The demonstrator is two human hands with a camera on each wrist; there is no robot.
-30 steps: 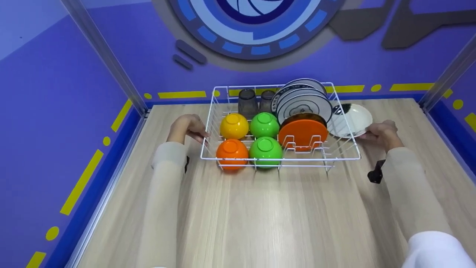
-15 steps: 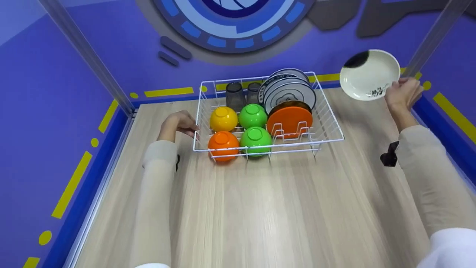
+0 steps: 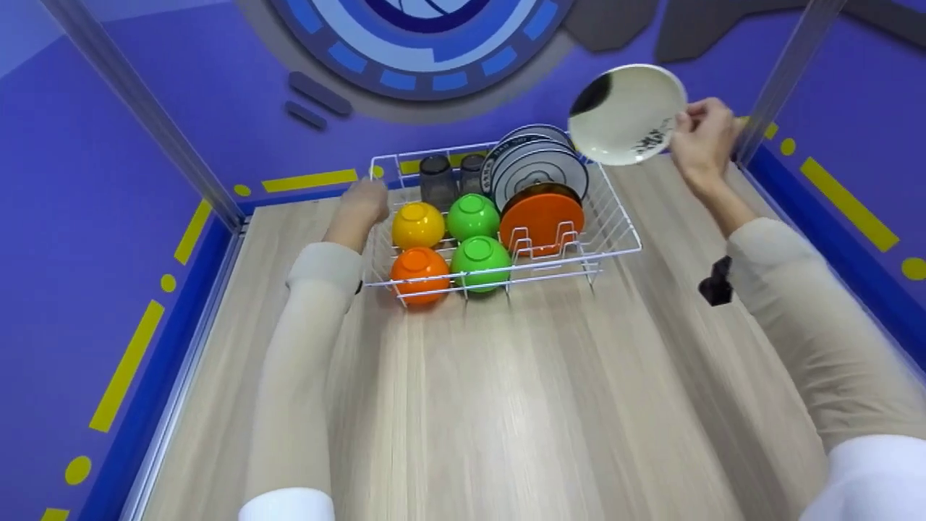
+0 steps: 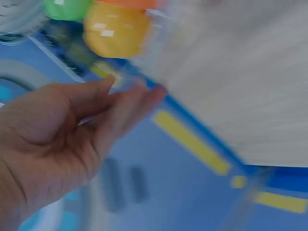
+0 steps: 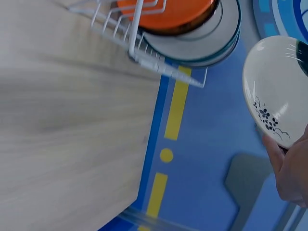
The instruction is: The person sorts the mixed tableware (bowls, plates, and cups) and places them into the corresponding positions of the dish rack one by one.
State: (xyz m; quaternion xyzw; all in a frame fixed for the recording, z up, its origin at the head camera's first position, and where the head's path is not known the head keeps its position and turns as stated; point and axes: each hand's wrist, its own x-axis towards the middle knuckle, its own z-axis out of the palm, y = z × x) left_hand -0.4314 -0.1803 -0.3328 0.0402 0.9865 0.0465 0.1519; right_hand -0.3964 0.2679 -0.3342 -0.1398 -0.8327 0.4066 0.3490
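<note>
My right hand (image 3: 705,137) pinches the rim of a white plate (image 3: 629,112) with a dark patch and a small flower print. It is raised above the back right of the white wire dish rack (image 3: 571,258), its inner face towards me. In the right wrist view, fingers of the right hand (image 5: 293,168) lie at the edge of the plate (image 5: 274,77). My left hand (image 3: 365,206) is by the rack's left side. The left wrist view shows that hand (image 4: 62,130) holding nothing, its blurred fingers loosely extended near the yellow bowl (image 4: 115,31).
Upturned in the rack are an orange bowl (image 3: 419,275) and two green bowls (image 3: 480,264). An orange plate (image 3: 542,221) and several patterned plates (image 3: 546,168) stand on edge there. Dark glasses (image 3: 438,181) are behind. Blue-purple walls (image 3: 181,108) enclose the wooden table (image 3: 492,391).
The right hand has lifted the white plate from beside the rack and brought it left, towards the standing plates. My left hand has left the rack's front left corner and moved back along its side.
</note>
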